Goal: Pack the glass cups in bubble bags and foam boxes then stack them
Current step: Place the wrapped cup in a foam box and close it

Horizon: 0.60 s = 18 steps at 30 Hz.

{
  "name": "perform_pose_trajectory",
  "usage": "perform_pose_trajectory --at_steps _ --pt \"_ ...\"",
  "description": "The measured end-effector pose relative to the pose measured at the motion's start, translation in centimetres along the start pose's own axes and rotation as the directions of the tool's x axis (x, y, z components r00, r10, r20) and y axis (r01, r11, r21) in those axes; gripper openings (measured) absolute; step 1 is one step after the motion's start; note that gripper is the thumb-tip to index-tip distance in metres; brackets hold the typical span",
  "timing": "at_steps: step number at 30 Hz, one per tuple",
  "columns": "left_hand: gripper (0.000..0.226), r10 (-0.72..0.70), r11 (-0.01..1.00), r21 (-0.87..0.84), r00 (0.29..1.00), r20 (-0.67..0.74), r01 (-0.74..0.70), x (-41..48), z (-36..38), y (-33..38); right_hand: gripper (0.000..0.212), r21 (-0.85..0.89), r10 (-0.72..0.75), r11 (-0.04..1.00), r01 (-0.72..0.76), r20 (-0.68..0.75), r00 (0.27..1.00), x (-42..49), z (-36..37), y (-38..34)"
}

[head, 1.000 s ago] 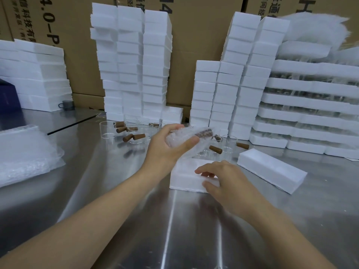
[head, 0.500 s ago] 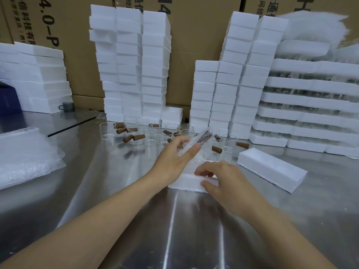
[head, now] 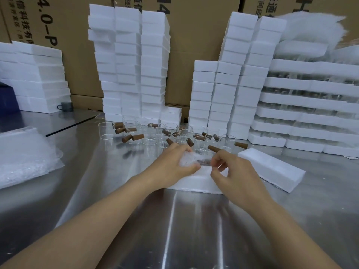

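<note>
Glass cup (head: 203, 162) enclosed in a bubble bag (head: 187, 159): whitish, translucent, blurred film, with only the dark brown handle readable through it. Positioned low over the white foam box (head: 196, 183) at table centre, between both hands; contact with the box cannot be confirmed.

Gripped from the left by the left hand (head: 171, 167), fingers curled over the top of the bag, thumb along its near side. Met at the handle end by the right hand (head: 235, 173), fingers (head: 220, 157) bent, thumb tucked below; pinching the film or merely touching it, cannot tell.

Just right of the box, apart from it: a long foam piece (head: 272, 167), white, lying flat and angled on the steel table (head: 174, 230).

Behind the hands: a cluster of loose glass cups (head: 147, 136), clear, mostly upright, with stubby brown handles pointing various ways.

Far left: a pile of bubble bags (head: 23, 158). Along the rear: tall stacks of foam boxes (head: 128, 65). At right: layered foam trays (head: 310, 101) with glassware between the layers. Behind all: cardboard cartons (head: 194, 35). At rear left: a small grey mug (head: 66, 106).
</note>
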State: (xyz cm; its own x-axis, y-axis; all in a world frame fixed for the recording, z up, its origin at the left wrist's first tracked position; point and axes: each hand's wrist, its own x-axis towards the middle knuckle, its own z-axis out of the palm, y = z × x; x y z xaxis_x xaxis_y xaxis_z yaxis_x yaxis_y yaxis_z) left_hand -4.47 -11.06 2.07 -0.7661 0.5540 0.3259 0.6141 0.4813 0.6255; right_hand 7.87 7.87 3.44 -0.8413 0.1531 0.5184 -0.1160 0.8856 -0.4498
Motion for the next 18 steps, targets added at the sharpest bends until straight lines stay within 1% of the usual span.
perform_pose_trajectory --at_steps 2,3,5,6,7,8,9,10,11,12,13,14,16,17,18 --pt "0.061 0.005 0.998 0.065 1.000 0.017 -0.006 -0.1 0.1 0.1 0.016 0.034 0.028 0.999 -0.027 -0.028 0.999 0.1 0.0 0.4" --pt "0.064 0.001 0.995 0.100 1.000 0.021 -0.003 -0.1 0.1 0.2 0.021 0.040 0.026 0.999 -0.026 -0.013 1.000 0.0 0.1 0.5" --pt "0.070 -0.002 0.984 0.176 0.999 0.045 -0.006 -0.1 -0.1 0.5 0.028 -0.005 0.000 1.000 0.001 0.054 0.999 -0.1 0.4 0.6" --pt "0.073 -0.006 0.989 0.151 0.999 0.049 -0.002 -0.1 -0.2 0.7 0.030 -0.050 -0.013 0.999 0.018 0.091 0.996 -0.1 0.5 0.5" --pt "0.072 -0.018 0.999 0.052 0.999 0.039 0.016 -0.2 -0.4 0.7 0.031 -0.081 -0.019 0.996 0.028 0.115 0.993 -0.1 0.7 0.5" --pt "0.062 -0.034 0.995 -0.095 0.999 0.003 0.034 -0.2 -0.6 0.9 0.032 -0.089 -0.018 0.996 0.029 0.119 0.993 -0.1 0.7 0.5" --pt "0.045 -0.055 0.971 -0.235 0.997 -0.057 0.040 -0.1 -0.9 0.9 0.032 -0.084 -0.015 0.996 0.024 0.107 0.994 -0.1 0.6 0.6" --pt "0.033 -0.098 0.931 -0.362 0.987 -0.124 0.047 0.1 -1.2 0.9 0.032 -0.078 -0.006 0.997 0.013 0.084 0.996 0.0 0.5 0.7" --pt "0.028 -0.163 0.880 -0.470 0.972 -0.169 0.066 0.5 -1.4 0.8 0.032 -0.082 0.009 0.997 -0.004 0.050 0.999 0.1 0.4 1.0" --pt "0.028 -0.233 0.824 -0.559 0.955 -0.186 0.092 0.8 -1.5 0.5 0.032 -0.099 0.033 0.995 -0.033 0.003 0.999 0.3 0.2 1.3" --pt "0.028 -0.281 0.782 -0.610 0.946 -0.163 0.127 1.0 -1.4 0.3 0.032 -0.131 0.067 0.989 -0.075 -0.060 0.996 0.5 -0.1 1.8" --pt "0.029 -0.295 0.772 -0.611 0.950 -0.103 0.173 0.9 -1.1 -0.1 0.033 -0.180 0.112 0.974 -0.135 -0.133 0.985 0.7 -0.4 2.3" --pt "0.040 -0.230 0.861 -0.451 0.971 0.069 0.236 0.4 0.1 -0.8 0.041 -0.277 0.231 0.912 -0.301 -0.258 0.938 0.9 -1.2 3.5" --pt "0.046 -0.209 0.896 -0.377 0.972 0.108 0.235 0.2 0.5 -0.9 0.048 -0.300 0.300 0.873 -0.385 -0.291 0.908 0.8 -1.6 4.3" --pt "0.050 -0.206 0.907 -0.350 0.972 0.113 0.233 0.1 0.7 -0.8 0.053 -0.304 0.371 0.835 -0.459 -0.305 0.877 0.8 -2.0 5.1"
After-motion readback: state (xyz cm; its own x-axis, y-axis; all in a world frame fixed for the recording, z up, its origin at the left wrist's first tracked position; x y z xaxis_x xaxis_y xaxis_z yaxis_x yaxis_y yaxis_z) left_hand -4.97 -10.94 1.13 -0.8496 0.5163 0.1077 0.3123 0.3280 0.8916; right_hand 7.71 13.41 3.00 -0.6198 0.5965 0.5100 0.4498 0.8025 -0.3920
